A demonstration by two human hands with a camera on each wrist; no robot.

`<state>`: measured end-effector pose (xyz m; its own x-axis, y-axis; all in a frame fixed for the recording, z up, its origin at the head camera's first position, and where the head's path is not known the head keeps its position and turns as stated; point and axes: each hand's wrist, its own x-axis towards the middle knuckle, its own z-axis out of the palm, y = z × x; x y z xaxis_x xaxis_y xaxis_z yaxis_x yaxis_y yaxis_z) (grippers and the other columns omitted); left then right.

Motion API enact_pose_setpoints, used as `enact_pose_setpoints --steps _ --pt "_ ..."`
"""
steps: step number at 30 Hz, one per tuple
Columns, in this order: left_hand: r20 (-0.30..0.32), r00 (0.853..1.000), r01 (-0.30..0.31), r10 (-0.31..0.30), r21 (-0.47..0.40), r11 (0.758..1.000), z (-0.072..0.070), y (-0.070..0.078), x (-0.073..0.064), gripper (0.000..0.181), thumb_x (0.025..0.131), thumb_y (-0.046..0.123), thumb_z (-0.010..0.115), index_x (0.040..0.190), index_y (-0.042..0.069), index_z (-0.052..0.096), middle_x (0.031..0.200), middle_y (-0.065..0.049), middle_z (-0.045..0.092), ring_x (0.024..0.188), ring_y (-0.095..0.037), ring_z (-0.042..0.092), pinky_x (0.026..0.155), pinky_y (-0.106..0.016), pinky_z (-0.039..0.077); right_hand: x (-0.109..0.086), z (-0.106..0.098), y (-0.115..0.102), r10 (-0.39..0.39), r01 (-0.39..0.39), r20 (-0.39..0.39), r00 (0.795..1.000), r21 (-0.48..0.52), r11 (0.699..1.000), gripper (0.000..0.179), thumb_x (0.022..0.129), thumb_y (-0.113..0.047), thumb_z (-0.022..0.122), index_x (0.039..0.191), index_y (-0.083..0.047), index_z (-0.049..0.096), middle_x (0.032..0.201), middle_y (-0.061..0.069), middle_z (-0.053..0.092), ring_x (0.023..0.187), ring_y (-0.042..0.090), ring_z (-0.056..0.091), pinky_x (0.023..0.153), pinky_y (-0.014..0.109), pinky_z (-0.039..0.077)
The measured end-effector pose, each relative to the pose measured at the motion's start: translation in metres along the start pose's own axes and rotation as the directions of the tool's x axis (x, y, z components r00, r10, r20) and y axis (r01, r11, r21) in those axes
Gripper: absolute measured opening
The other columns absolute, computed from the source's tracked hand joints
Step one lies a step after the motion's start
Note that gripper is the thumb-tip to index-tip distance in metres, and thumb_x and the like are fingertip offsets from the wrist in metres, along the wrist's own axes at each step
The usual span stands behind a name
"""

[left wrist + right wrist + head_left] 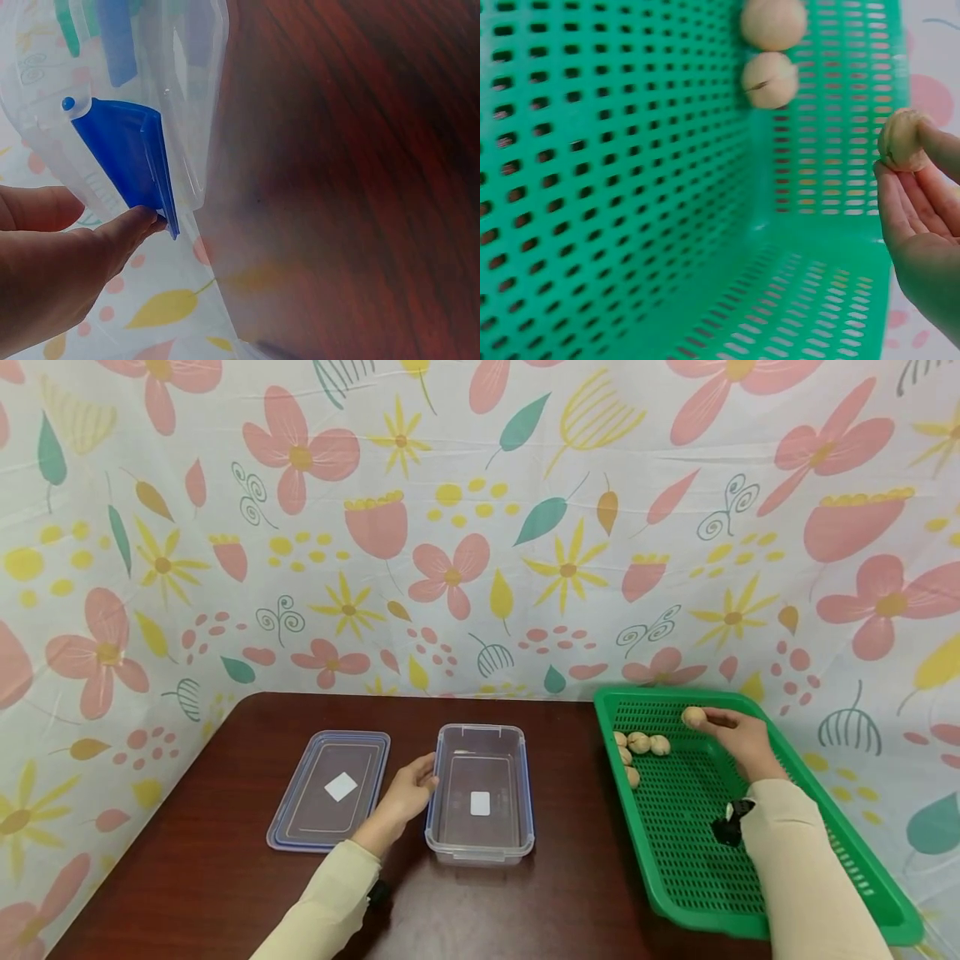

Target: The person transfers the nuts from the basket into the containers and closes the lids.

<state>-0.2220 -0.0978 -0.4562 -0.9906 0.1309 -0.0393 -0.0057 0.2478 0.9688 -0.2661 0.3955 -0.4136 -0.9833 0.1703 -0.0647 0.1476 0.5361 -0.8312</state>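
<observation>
A pale walnut (pixel 693 717) is pinched between the thumb and fingertips of my right hand (pixel 738 739), above the far end of a green plastic basket (pixel 637 835). The right wrist view shows the held walnut (pixel 904 141) close up. Several other walnuts (pixel 639 742) lie in the basket's far left corner. My left hand (pixel 408 789) is at the left side of a clear plastic container (pixel 480 852) without its lid. In the left wrist view, its thumb and fingers hold the blue side latch (pixel 131 150) of that container.
Left of the container, its clear, blue-edged lid (pixel 326 785) lies flat on the dark wooden table (pixel 570 877). White square labels mark both lid and container. A flower-patterned cloth (pixel 450 527) hangs behind the table.
</observation>
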Motion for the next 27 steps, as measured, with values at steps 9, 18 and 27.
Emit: enact_pose_setpoints --steps 9,18,27 --pt "-0.005 1.000 0.003 -0.003 0.009 1.000 0.002 -0.002 -0.001 0.045 0.096 -0.007 0.045 0.139 -0.015 0.036 0.140 -0.033 0.041 0.130 -0.042 0.042 0.105 -0.047 0.039 -0.004 -0.010 -0.032 0.008 -0.010 0.044 0.999 0.035 0.999 0.080 0.095 -0.050 0.053 0.149 0.003 0.026 0.152 0.030 0.020 0.137 0.051 0.017 0.108 0.064 0.023" --pt "-0.009 1.000 -0.009 0.009 0.031 0.999 0.000 0.000 -0.002 0.045 0.096 -0.007 0.045 0.139 -0.015 0.036 0.139 -0.033 0.042 0.129 -0.042 0.043 0.105 -0.047 0.040 -0.014 0.000 -0.084 -0.030 0.029 0.008 1.000 0.106 0.994 0.080 0.091 -0.053 0.057 0.150 -0.006 0.030 0.149 0.013 0.036 0.140 0.042 0.020 0.112 0.055 0.025" --pt "-0.012 1.000 0.009 -0.009 0.040 0.999 0.001 0.001 -0.003 0.045 0.097 -0.005 0.045 0.140 -0.013 0.037 0.140 -0.032 0.042 0.129 -0.041 0.043 0.105 -0.048 0.040 -0.031 0.024 -0.130 -0.057 0.068 -0.042 0.998 0.369 0.927 0.069 0.092 -0.036 0.063 0.148 -0.007 0.036 0.111 -0.017 0.051 0.134 0.024 0.035 0.113 0.039 0.029"
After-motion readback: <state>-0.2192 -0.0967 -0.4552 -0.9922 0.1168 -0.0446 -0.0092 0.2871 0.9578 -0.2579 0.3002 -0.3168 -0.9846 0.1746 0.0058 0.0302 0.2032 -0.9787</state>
